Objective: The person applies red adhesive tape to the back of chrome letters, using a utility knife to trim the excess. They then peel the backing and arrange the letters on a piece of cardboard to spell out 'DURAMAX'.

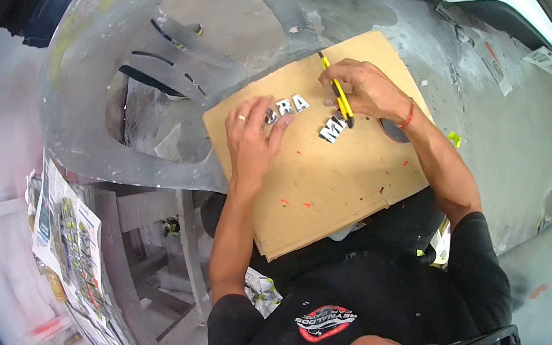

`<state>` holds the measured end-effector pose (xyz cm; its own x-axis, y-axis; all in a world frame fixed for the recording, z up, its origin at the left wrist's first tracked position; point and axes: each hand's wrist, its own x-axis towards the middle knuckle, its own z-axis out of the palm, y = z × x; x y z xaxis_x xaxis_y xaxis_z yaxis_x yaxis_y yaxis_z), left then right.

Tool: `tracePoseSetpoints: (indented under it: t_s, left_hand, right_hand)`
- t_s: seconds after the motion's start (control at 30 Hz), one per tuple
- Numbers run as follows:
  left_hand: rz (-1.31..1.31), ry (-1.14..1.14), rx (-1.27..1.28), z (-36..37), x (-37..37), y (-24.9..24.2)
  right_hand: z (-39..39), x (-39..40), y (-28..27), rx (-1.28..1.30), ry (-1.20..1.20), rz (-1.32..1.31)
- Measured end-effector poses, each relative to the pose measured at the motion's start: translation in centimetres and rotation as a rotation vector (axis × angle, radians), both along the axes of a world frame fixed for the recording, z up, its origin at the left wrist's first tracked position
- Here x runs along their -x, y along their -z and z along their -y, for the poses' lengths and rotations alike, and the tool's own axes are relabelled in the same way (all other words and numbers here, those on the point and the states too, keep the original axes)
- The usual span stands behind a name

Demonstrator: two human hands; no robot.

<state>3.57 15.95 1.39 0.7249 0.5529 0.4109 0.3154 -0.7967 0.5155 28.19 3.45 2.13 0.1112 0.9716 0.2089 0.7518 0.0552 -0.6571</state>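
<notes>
A sheet of brown cardboard [329, 186] lies tilted across my lap. The fingertips and thumb of my left hand [251, 135] close around a small letter [270, 116] at the cardboard's left side, covering part of it. Beside that thumb are two black-and-white cut-out letters, an R [285, 107] and an A [300, 102]. My right hand [365, 90] grips a yellow utility knife [341, 98], which slants over the board. Just under the knife's lower end sits a letter M [331, 130] with another piece partly hidden by it. A dark round piece [393, 130] shows beneath my right wrist.
Small red and dark scraps [296, 203] dot the cardboard. A worn grey plastic chair [153, 164] stands against its left edge. Printed papers [69, 230] hang over a wooden frame [187, 251] at lower left. Papers [499, 69] lie on the concrete floor [501, 131].
</notes>
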Motion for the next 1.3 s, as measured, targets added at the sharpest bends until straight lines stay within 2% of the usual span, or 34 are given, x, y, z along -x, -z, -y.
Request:
tracePoseSetpoints:
  t_s: [0.1,0.17,0.2,0.23,0.3,0.33,0.37,0.43,0.47,0.5,0.57,0.6,0.63,0.7,0.77,0.83,0.87,0.97,1.07,1.3]
  left_hand:
    - [-0.059,0.128,0.104,3.1,-0.4,-0.6]
    - [-0.057,0.208,0.137,5.2,-1.4,-0.3]
    - [-0.070,0.227,0.123,5.8,-2.1,0.3]
    - [-0.084,0.250,0.110,6.1,-2.7,0.8]
    - [-0.112,0.284,0.075,6.4,-3.1,1.2]
    - [-0.112,0.318,0.093,6.4,-3.1,1.3]
    - [-0.114,0.353,0.115,6.6,-3.3,1.2]
    - [-0.155,0.352,0.167,8.2,-2.5,0.6]
    - [-0.186,0.335,0.216,9.0,-2.0,0.3]
    - [-0.196,0.341,0.223,9.7,-1.5,0.5]
    - [-0.194,0.299,0.197,10.7,-0.6,0.8]
    - [-0.201,0.300,0.200,11.2,-0.2,0.8]
    - [-0.183,0.224,0.203,11.8,0.2,0.8]
    - [-0.167,0.144,0.203,12.4,0.6,0.8]
    - [-0.065,0.060,0.205,12.5,0.6,0.6]
    - [-0.083,0.083,0.193,12.2,0.7,0.4]
    - [-0.099,0.109,0.185,12.1,0.8,0.4]
    - [-0.116,0.151,0.129,11.5,0.7,1.4]
    - [-0.108,0.170,0.133,11.2,0.7,1.7]
    - [-0.054,0.135,0.121,11.5,0.5,2.0]
  right_hand:
    - [3.1,-0.2,-0.7,0.106,-0.037,0.080]
    - [4.7,0.6,-1.9,0.071,0.073,-0.038]
    - [5.5,0.5,-1.2,-0.067,0.118,0.014]
    - [6.2,1.2,-1.7,-0.071,0.123,0.010]
    - [8.8,3.9,-3.7,-0.289,0.115,-0.337]
    - [10.6,4.4,-4.0,-0.182,0.041,-0.446]
    - [12.0,5.4,-3.7,-0.186,0.056,-0.453]
    - [14.3,7.6,-3.0,-0.201,0.183,-1.013]
    - [15.3,8.3,-2.9,-0.119,0.311,-1.003]
    - [16.3,8.5,-2.6,-0.116,0.321,-1.012]
    - [17.9,8.5,-1.9,0.251,0.358,-0.897]
    - [18.2,9.4,-1.8,0.133,0.341,-0.796]
    - [18.3,10.2,-1.8,0.138,0.342,-0.803]
    - [18.3,11.2,-1.6,-0.054,0.358,-0.412]
    - [18.2,11.6,-0.4,-0.023,0.358,-0.441]
    - [18.0,11.8,0.6,-0.062,0.298,-0.159]
    - [17.7,12.2,0.9,-0.022,0.298,-0.097]
    - [16.9,12.2,0.7,0.084,0.277,0.013]
    - [16.4,12.2,0.8,0.068,0.281,0.082]
    - [15.6,12.5,0.6,0.123,0.284,0.083]
